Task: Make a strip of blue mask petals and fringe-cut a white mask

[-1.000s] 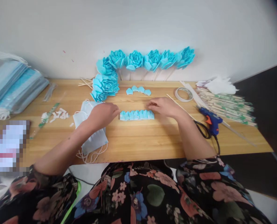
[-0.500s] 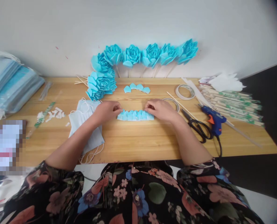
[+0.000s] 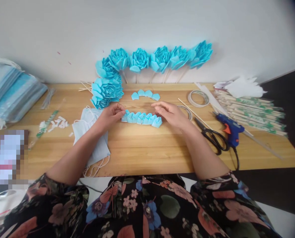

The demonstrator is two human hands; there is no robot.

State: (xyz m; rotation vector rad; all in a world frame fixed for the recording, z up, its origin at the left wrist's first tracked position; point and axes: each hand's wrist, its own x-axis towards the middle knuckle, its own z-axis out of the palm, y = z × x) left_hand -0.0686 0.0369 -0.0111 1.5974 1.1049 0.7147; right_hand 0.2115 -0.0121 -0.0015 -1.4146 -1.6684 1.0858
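A strip of folded blue petals (image 3: 142,118) stretches between my hands just above or on the wooden table. My left hand (image 3: 112,114) pinches its left end between thumb and fingers. Near the right end, my right hand (image 3: 168,112) has its fingers stretched out and apart, with nothing gripped in them. Behind the strip lies a short arc of loose blue petals (image 3: 145,94). A pale blue face mask (image 3: 96,150) with white ear loops lies partly under my left forearm.
Blue flowers on sticks (image 3: 139,60) lean along the wall. To the right are a tape roll (image 3: 198,98), black scissors (image 3: 210,134), a blue glue gun (image 3: 233,130) and wrapped chopsticks (image 3: 251,110). Packed masks (image 3: 13,92) and white scraps (image 3: 60,122) lie left.
My right hand has let go of the strip's right end and its fingers have opened. The strip has shifted slightly left and now slants, its right end lower and turned.
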